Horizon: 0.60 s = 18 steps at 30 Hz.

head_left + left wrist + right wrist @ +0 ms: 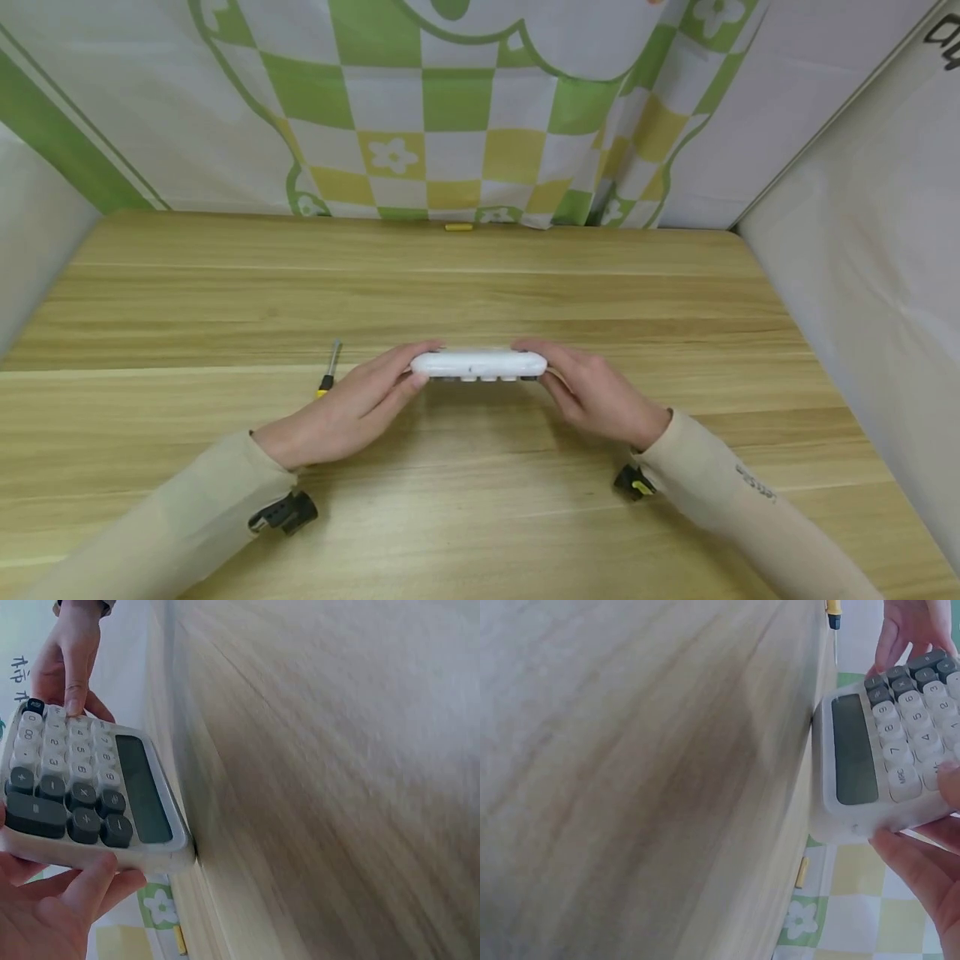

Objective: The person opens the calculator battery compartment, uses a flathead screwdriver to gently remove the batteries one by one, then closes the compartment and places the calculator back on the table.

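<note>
A white calculator (478, 364) is held upright between both hands, seen edge-on from above. Its white and dark grey keys (67, 761) face the person. The dark display (854, 748) is at its lower end, close to the tabletop; whether that edge touches the wood I cannot tell. My left hand (347, 410) grips one side, thumb in front and fingers behind. On the opposite side, my right hand (600, 393) grips it likewise, its thumb on the key side in the right wrist view. Left of the left hand lies a screwdriver (331, 367), its handle partly hidden by that hand.
The wooden table (480, 517) spreads around both hands. A small yellow piece (459, 227) lies at its back edge, against a green, white and yellow checked curtain (457, 100). White sheets hang at the left and right sides. Small black devices sit beneath both wrists.
</note>
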Each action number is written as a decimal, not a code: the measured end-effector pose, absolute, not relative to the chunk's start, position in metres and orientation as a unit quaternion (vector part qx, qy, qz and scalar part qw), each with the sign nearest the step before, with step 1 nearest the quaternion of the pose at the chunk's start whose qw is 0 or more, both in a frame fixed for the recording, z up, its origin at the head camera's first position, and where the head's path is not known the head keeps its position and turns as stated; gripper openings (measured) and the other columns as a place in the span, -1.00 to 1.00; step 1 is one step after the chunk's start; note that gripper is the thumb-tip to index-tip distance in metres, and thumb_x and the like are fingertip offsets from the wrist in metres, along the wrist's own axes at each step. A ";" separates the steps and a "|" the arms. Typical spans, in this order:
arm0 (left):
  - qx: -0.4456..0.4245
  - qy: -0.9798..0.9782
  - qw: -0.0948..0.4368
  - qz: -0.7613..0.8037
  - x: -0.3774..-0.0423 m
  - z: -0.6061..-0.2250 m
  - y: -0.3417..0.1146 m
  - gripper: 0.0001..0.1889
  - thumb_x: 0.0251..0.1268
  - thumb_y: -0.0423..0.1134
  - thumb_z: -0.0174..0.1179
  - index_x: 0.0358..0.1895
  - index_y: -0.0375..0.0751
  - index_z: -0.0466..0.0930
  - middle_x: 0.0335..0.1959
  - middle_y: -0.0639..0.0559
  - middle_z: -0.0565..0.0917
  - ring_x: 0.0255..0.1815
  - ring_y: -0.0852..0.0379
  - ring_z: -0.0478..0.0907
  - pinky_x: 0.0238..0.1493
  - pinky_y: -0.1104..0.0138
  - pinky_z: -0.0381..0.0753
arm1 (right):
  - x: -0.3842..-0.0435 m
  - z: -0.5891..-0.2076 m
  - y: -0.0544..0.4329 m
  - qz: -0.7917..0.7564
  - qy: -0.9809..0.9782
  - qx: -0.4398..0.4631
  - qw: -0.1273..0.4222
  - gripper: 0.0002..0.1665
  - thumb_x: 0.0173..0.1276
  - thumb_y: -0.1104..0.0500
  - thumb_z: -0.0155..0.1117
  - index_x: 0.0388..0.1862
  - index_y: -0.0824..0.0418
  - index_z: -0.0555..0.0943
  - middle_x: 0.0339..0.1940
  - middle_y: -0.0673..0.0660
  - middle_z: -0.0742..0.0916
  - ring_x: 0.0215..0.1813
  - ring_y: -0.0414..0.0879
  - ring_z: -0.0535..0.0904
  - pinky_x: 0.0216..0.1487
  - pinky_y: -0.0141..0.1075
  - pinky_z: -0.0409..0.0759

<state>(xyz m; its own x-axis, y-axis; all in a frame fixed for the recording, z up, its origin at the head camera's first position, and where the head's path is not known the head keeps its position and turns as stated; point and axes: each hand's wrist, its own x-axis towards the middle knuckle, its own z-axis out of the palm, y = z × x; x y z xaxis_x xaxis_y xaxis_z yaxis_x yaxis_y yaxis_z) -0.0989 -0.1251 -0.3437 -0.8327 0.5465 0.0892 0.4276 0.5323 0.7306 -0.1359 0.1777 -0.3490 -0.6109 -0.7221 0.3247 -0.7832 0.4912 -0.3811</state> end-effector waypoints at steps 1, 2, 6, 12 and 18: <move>0.277 0.872 0.078 0.396 -0.099 -0.344 -0.125 -0.53 0.58 -0.11 -0.24 0.44 -0.15 0.17 0.32 -0.11 0.43 0.29 -0.03 0.41 0.25 -0.01 0.43 | -0.136 -0.349 0.177 0.250 -0.861 0.438 0.068 -0.46 0.33 0.40 0.18 0.28 0.22 0.40 0.12 0.20 0.66 0.03 -0.05 0.65 -0.03 -0.18 0.66; 0.273 0.872 0.081 0.398 -0.098 -0.344 -0.125 -0.52 0.58 -0.10 -0.24 0.45 -0.14 0.16 0.33 -0.12 0.42 0.30 -0.02 0.40 0.24 -0.01 0.43 | -0.136 -0.350 0.177 0.249 -0.860 0.439 0.076 -0.46 0.32 0.40 0.20 0.27 0.22 0.41 0.11 0.20 0.66 0.03 -0.05 0.65 -0.03 -0.18 0.66; 0.254 0.873 0.097 0.406 -0.097 -0.343 -0.126 -0.49 0.57 -0.08 -0.21 0.49 -0.08 0.11 0.35 -0.12 0.40 0.17 0.03 0.44 0.11 0.06 0.47 | -0.135 -0.351 0.176 0.239 -0.857 0.443 0.110 -0.46 0.28 0.40 0.24 0.25 0.23 0.44 0.10 0.19 0.67 0.03 -0.01 0.66 -0.01 -0.15 0.65; 0.242 0.861 0.141 0.425 -0.096 -0.342 -0.125 -0.44 0.53 -0.07 -0.12 0.50 -0.13 0.08 0.43 -0.21 0.29 0.26 -0.02 0.42 0.17 0.10 0.49 | -0.134 -0.351 0.176 0.217 -0.860 0.440 0.144 -0.43 0.25 0.43 0.24 0.25 0.20 0.46 0.18 0.19 0.63 0.15 0.07 0.60 0.08 -0.10 0.61; 0.209 0.825 0.198 0.486 -0.093 -0.340 -0.119 -0.37 0.49 -0.09 -0.04 0.47 -0.34 0.06 0.45 -0.36 0.16 0.35 -0.16 0.35 0.25 0.23 0.42 | -0.134 -0.347 0.175 0.211 -0.860 0.442 0.146 -0.41 0.27 0.44 0.21 0.28 0.15 0.46 0.28 0.16 0.55 0.35 0.07 0.43 0.24 -0.08 0.49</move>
<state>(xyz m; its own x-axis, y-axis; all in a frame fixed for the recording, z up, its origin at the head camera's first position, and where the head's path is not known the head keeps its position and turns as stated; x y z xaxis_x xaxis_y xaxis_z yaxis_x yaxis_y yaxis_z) -0.0932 -0.1192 -0.3403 -0.8340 0.5377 -0.1235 0.1533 0.4410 0.8843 -0.1337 0.1748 -0.3468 -0.5676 -0.6981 0.4366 -0.8208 0.5211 -0.2340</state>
